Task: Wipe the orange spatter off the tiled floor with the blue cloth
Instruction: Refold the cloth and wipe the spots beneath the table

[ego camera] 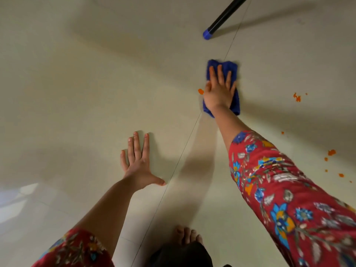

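Note:
My right hand [219,89] presses flat on the folded blue cloth [229,66], fingers straight, arm stretched forward over the pale tiled floor [96,83]. One orange blob [201,91] lies just left of the hand, beside the grout line. More orange spatter [297,97] sits on the tile to the right, and several smaller bits [331,152] are scattered nearer the right edge. My left hand [138,164] rests flat on the floor with fingers spread, well left of the cloth and holding nothing.
A black pole with a blue cap [208,33] touches the floor beyond the cloth at the upper right. A grout line [173,168] runs diagonally past both hands. My bare foot [189,235] shows at the bottom centre.

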Available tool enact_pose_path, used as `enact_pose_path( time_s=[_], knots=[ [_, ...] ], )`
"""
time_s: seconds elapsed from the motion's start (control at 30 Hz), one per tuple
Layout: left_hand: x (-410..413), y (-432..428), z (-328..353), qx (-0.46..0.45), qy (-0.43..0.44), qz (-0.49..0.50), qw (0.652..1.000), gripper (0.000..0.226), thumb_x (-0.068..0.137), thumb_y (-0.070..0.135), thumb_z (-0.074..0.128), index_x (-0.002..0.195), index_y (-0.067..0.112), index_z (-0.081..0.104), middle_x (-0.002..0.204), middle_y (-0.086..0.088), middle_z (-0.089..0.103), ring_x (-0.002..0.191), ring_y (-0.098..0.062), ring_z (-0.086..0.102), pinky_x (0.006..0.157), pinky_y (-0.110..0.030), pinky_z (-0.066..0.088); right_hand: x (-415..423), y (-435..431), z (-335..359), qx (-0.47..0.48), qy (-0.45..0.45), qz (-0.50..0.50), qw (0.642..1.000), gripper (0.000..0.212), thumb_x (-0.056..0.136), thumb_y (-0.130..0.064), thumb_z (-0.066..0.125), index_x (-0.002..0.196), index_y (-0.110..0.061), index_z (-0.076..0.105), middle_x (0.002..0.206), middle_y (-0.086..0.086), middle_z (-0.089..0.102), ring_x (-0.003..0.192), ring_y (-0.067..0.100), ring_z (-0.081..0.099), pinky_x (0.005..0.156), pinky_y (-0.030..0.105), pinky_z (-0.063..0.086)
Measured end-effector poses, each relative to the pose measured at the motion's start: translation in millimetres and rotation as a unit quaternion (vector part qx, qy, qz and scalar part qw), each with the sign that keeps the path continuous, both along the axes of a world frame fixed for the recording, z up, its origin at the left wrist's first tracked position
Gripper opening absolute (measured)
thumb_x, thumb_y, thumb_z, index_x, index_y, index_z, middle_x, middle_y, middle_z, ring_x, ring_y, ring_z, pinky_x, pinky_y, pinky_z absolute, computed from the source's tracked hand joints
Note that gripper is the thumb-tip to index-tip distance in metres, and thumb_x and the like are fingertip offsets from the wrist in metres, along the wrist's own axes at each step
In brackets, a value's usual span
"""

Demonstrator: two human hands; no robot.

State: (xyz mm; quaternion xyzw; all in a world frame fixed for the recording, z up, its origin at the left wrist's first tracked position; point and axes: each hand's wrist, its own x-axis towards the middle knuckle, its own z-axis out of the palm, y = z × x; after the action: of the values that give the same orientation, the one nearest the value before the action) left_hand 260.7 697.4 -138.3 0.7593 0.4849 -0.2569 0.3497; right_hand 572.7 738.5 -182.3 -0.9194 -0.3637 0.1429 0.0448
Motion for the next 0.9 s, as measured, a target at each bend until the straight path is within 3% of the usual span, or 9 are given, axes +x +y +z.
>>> enact_pose_path(
  time_s=[0.17, 0.23, 0.33, 0.4, 0.5, 0.6, 0.73, 0.83, 0.9],
  knots=[
    [0, 1, 2, -0.008, 0.003, 0.000, 1.000, 0.160, 0.042, 0.060, 0.085, 0.136, 0.034, -0.042, 0.137, 0.005, -0.057, 0.131, -0.020, -0.047, 0.112, -0.047, -0.018, -56, -72, -4, 0.027, -0.003, 0.246, 0.969, 0.050, 0.100, -0.038, 0.027, 0.150, -0.037, 0.029, 0.159, -0.012, 0.024, 0.149, 0.023, 0.017, 0.118, 0.046, 0.012],
    [1, 1, 2, -0.002, 0.000, -0.003, 1.000, 0.160, 0.042, 0.060, 0.084, 0.137, 0.034, -0.042, 0.136, 0.005, -0.058, 0.131, -0.020, -0.047, 0.111, -0.046, -0.019, -39, -99, -2, 0.011, -0.002, 0.192, 0.981, 0.050, 0.099, -0.040, 0.026, 0.150, -0.039, 0.028, 0.159, -0.013, 0.023, 0.148, 0.022, 0.018, 0.117, 0.047, 0.013],
    [-1, 1, 1, -0.003, -0.002, -0.003, 1.000, 0.160, 0.042, 0.061, 0.084, 0.137, 0.034, -0.042, 0.136, 0.005, -0.058, 0.132, -0.020, -0.046, 0.110, -0.046, -0.019, -3, -66, 1, -0.005, -0.006, -0.017, 1.000, 0.052, 0.102, -0.038, 0.027, 0.153, -0.039, 0.016, 0.162, -0.012, 0.010, 0.150, 0.025, 0.007, 0.118, 0.052, 0.006],
    [-1, 2, 0, -0.002, 0.000, -0.004, 1.000, 0.160, 0.042, 0.061, 0.084, 0.136, 0.034, -0.042, 0.135, 0.005, -0.058, 0.132, -0.020, -0.046, 0.110, -0.046, -0.019, -9, -27, 1, -0.011, -0.006, -0.022, 1.000, 0.054, 0.102, -0.037, 0.026, 0.154, -0.037, 0.010, 0.163, -0.011, 0.004, 0.150, 0.027, 0.002, 0.118, 0.052, 0.003],
    [0, 2, 1, -0.009, 0.003, -0.005, 1.000, 0.159, 0.043, 0.061, 0.084, 0.137, 0.033, -0.041, 0.136, 0.004, -0.058, 0.132, -0.021, -0.046, 0.111, -0.046, -0.019, -71, -17, 0, 0.010, -0.004, 0.160, 0.987, 0.054, 0.100, -0.037, 0.026, 0.153, -0.036, 0.017, 0.162, -0.009, 0.012, 0.150, 0.027, 0.009, 0.119, 0.052, 0.007],
    [1, 2, 2, -0.006, 0.008, -0.005, 1.000, 0.160, 0.043, 0.060, 0.084, 0.137, 0.033, -0.042, 0.137, 0.003, -0.057, 0.133, -0.021, -0.045, 0.111, -0.046, -0.018, -117, -95, 1, 0.037, -0.003, 0.291, 0.956, 0.052, 0.099, -0.038, 0.030, 0.151, -0.038, 0.025, 0.160, -0.012, 0.021, 0.149, 0.023, 0.015, 0.120, 0.047, 0.010],
    [0, 0, 1, -0.008, -0.004, 0.003, 1.000, 0.161, 0.041, 0.059, 0.085, 0.137, 0.035, -0.041, 0.136, 0.005, -0.057, 0.132, -0.019, -0.045, 0.111, -0.046, -0.019, -67, -167, 1, 0.009, -0.017, 0.127, 0.992, 0.053, 0.098, -0.039, 0.027, 0.151, -0.038, 0.024, 0.160, -0.012, 0.021, 0.149, 0.022, 0.016, 0.117, 0.053, 0.018],
    [-1, 1, 0, -0.004, -0.001, 0.000, 1.000, 0.161, 0.040, 0.060, 0.085, 0.136, 0.035, -0.042, 0.137, 0.005, -0.057, 0.132, -0.019, -0.046, 0.111, -0.047, -0.019, -43, -120, -2, -0.013, -0.039, 0.009, 0.999, 0.056, 0.096, -0.042, 0.019, 0.153, -0.039, 0.015, 0.162, -0.013, 0.011, 0.150, 0.024, 0.008, 0.119, 0.052, 0.008],
    [0, 3, -1, -0.001, 0.001, -0.005, 1.000, 0.161, 0.041, 0.060, 0.085, 0.136, 0.034, -0.042, 0.136, 0.004, -0.057, 0.132, -0.019, -0.046, 0.111, -0.047, -0.019, -67, -84, -3, -0.009, -0.032, 0.016, 0.999, 0.058, 0.096, -0.040, 0.024, 0.153, -0.037, 0.016, 0.162, -0.012, 0.011, 0.150, 0.026, 0.007, 0.119, 0.052, 0.007]
  ],
)
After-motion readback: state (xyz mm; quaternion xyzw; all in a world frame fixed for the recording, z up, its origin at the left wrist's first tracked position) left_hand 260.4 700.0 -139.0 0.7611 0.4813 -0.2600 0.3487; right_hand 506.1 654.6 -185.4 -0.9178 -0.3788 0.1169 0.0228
